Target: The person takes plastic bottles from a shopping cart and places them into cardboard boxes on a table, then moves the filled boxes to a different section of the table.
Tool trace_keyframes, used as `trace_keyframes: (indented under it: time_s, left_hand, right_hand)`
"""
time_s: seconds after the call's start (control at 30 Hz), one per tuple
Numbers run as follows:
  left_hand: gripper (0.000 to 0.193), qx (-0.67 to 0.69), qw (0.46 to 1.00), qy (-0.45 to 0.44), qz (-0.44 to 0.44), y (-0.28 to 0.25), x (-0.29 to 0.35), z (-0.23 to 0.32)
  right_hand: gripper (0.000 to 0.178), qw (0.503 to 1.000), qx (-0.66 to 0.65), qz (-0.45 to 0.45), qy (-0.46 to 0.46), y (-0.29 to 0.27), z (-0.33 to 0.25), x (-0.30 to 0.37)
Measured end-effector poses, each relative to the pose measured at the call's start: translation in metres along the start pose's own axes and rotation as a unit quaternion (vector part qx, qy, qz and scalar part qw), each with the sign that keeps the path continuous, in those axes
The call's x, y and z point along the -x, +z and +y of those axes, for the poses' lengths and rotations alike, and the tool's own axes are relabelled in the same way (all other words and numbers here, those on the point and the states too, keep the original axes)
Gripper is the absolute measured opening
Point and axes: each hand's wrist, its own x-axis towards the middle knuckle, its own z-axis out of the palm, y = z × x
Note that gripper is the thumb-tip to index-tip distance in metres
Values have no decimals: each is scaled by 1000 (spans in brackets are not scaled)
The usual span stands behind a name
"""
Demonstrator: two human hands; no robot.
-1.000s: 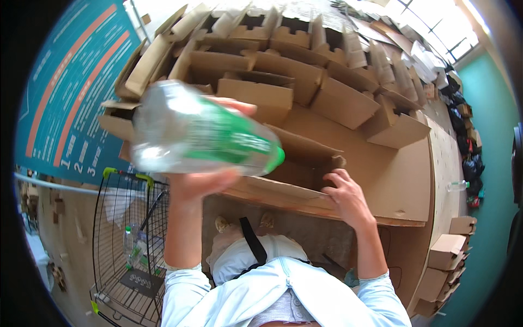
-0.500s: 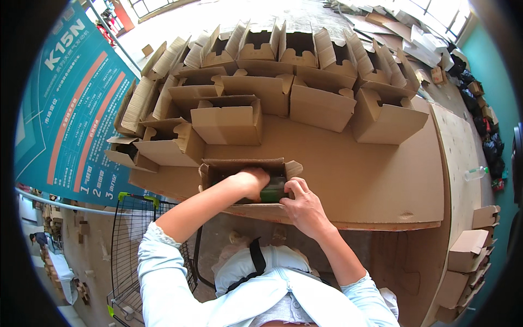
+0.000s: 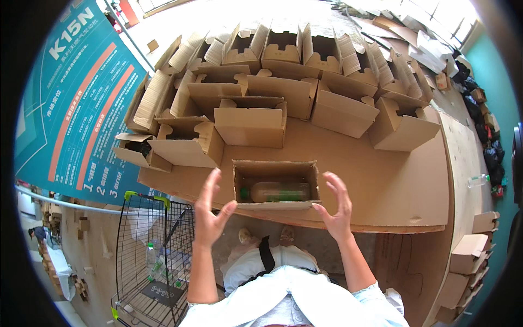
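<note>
A small brown cardboard box [image 3: 275, 206] stands open-topped at the table's near edge. Inside it lies a clear plastic bottle [image 3: 272, 191] on its side, its green cap toward the left end. My left hand [image 3: 210, 212] is held up just left of the box, fingers apart and holding nothing. On the other side, my right hand [image 3: 339, 210] is likewise open, its thumb close to the box's near right corner. Whether either hand touches the cardboard I cannot tell.
Several open cardboard boxes [image 3: 250, 125] stand in rows across the far part of the cardboard-covered table [image 3: 348, 174]. A black wire cart [image 3: 155, 261] holding several bottles is at the lower left. More boxes [image 3: 469, 250] are stacked at right. A blue banner [image 3: 81, 103] rises on the left.
Both hands have come out of and off the box and spread apart to its sides. The bottle, which the left hand covered before, now shows lying inside.
</note>
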Motion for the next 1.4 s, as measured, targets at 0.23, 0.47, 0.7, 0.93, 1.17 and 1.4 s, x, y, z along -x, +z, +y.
trace_keyframes:
  time_s: [0.23, 0.47, 0.7, 0.93, 1.17, 1.4]
  left_hand:
    - [40, -40, 999, -35, 9, 38, 5, -36]
    - [77, -188, 973, 119, -55, 24, -24, -18]
    - [75, -168, 969, 80, -159, 17, -4, -33]
    - [79, -134, 973, 76, -172, 45, -2, -45]
    - [63, -116, 965, 168, -164, 126, -37, -7]
    - [54, -105, 959, 148, -218, 148, -23, 14]
  right_hand:
    - [54, 977, 209, -44, -3, 22, 17, -7]
    - [73, 907, 342, -234, -81, 16, -5, -61]
    - [96, 853, 369, -343, -138, 14, -10, -48]
    - [96, 835, 415, -331, -145, 4, 9, -54]
    - [88, 837, 483, -237, -99, -73, 43, -72]
    - [83, 840, 491, -210, -96, -100, 96, -130]
